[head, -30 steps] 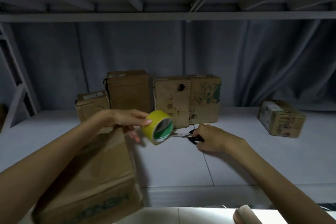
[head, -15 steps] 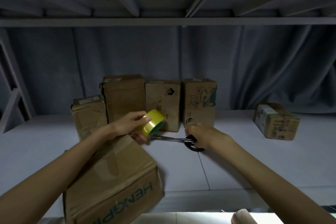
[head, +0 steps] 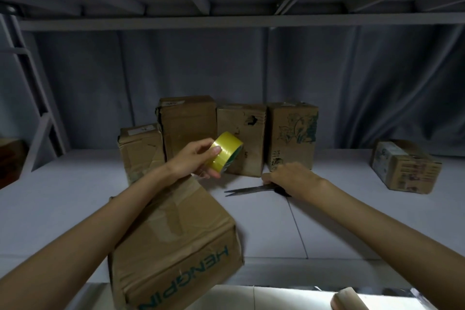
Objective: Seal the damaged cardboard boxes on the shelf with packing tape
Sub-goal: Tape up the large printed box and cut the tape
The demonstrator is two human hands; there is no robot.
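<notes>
Head view: left hand [head: 193,161] grips the tape [head: 224,151] just above the near box [head: 173,241]; right hand [head: 289,178] holds the scissors [head: 247,189], whose blades point left toward the tape, on the shelf [head: 352,221].

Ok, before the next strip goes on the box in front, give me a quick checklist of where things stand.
1. Tape roll in hand: ok, the left hand grips it above the front box.
2. Scissors within reach: ok, they lie on the shelf with the right hand over the handles.
3. Scissors actually gripped: cannot tell, the hand hides the handles.
4. Front box steady: not ok, it overhangs the shelf's front edge and neither hand holds it.
5. Free tape end pulled out: cannot tell.
6. Holed box at the back patched: not ok, the hole is open.
</notes>
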